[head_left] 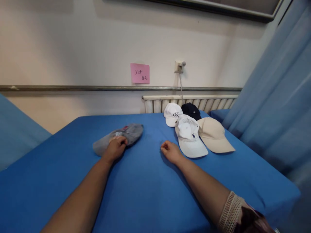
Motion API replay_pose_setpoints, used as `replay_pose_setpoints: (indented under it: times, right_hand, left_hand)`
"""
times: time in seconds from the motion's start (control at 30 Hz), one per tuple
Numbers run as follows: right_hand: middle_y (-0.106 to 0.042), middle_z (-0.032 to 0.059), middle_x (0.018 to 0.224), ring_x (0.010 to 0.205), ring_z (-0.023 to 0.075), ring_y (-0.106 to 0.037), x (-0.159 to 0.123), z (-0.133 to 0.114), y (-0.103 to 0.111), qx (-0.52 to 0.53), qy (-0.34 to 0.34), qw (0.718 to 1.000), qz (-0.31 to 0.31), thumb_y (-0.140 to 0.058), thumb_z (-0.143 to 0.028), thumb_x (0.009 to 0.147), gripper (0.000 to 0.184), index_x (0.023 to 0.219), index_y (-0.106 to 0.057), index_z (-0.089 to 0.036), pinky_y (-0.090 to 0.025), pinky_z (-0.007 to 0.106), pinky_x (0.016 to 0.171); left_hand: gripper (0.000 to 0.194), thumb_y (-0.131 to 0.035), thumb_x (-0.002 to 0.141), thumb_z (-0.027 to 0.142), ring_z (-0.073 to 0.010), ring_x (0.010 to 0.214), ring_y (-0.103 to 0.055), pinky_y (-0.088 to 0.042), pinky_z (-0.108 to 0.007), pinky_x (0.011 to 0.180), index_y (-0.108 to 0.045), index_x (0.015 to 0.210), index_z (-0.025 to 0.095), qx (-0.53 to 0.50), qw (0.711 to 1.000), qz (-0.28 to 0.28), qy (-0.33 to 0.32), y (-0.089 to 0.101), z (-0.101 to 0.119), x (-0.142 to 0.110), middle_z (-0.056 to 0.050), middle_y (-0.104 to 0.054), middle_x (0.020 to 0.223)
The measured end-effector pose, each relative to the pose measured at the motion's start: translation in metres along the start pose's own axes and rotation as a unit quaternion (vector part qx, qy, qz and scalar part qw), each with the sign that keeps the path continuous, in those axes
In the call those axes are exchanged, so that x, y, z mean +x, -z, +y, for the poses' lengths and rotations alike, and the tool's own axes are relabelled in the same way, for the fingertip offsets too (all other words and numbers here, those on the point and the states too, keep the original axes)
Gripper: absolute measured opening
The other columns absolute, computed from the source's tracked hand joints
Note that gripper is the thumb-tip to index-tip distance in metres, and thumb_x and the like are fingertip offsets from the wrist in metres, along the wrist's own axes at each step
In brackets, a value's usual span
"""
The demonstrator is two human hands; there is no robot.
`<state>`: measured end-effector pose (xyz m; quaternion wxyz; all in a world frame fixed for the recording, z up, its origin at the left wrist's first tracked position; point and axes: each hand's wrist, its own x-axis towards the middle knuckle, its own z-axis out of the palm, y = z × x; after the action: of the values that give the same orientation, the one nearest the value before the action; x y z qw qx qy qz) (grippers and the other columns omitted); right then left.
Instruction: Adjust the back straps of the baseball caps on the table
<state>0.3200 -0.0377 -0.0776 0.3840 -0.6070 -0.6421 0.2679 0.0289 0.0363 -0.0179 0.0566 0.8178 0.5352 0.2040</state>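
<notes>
A grey baseball cap [134,132] with a small red detail lies on its side on the blue-covered table. My left hand [115,147] is closed on the cap near its brim, covering part of it. To the right, my right hand [170,151] hovers low over the sheet with its fingertips pinched together. Whether anything tiny sits in that pinch cannot be made out. Close beside it lies a pale cap [189,132] with a dark horse emblem. A beige cap [215,134], a white cap with dark letters [172,113] and a navy cap [190,110] are grouped around that one.
A blue sheet [138,194] covers the table. Behind it are a radiator [218,102], a metal rail [85,88], a pink note [140,73] and a wall socket with a plug [179,67]. Blue curtains [274,97] hang at the right, and more blue fabric [19,136] shows at left.
</notes>
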Motion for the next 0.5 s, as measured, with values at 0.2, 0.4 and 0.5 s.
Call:
replay_pose_setpoints:
  times: [0.2,0.4,0.5]
  right_hand:
    - [-0.068,0.0058,0.099,0.08,0.0163,-0.063,0.01,0.009,0.01,0.02,-0.089,0.985,0.146,-0.053,-0.022,0.083,0.027,0.109,-0.057,-0.017,-0.048,0.03,0.077]
    - [-0.068,0.0064,0.096,0.086,0.0184,-0.062,0.008,0.007,0.012,0.0,-0.08,0.991,0.108,-0.057,-0.016,0.079,0.02,0.098,-0.063,-0.017,-0.046,0.032,0.082]
    - [-0.069,0.0058,0.094,0.085,0.0178,-0.063,0.006,0.003,0.011,0.003,-0.067,0.994,0.09,-0.057,-0.016,0.08,0.019,0.099,-0.063,-0.017,-0.047,0.032,0.081]
  left_hand:
    - [0.015,-0.048,0.073,0.018,-0.025,0.123,-0.051,-0.034,-0.042,0.11,-0.056,0.062,0.024,-0.052,0.997,0.044,-0.038,-0.005,0.031,-0.018,-0.005,-0.068,0.116]
    - [0.024,-0.047,0.072,0.015,-0.0272,0.119,-0.057,-0.04,-0.041,0.106,-0.064,0.089,0.019,-0.05,0.982,0.125,0.133,-0.004,0.016,-0.023,-0.011,-0.066,0.123]
    - [0.028,-0.051,0.078,0.022,-0.0264,0.116,-0.059,-0.043,-0.04,0.103,-0.063,0.103,0.018,-0.113,0.982,0.122,0.086,-0.005,0.033,-0.031,-0.011,-0.065,0.124]
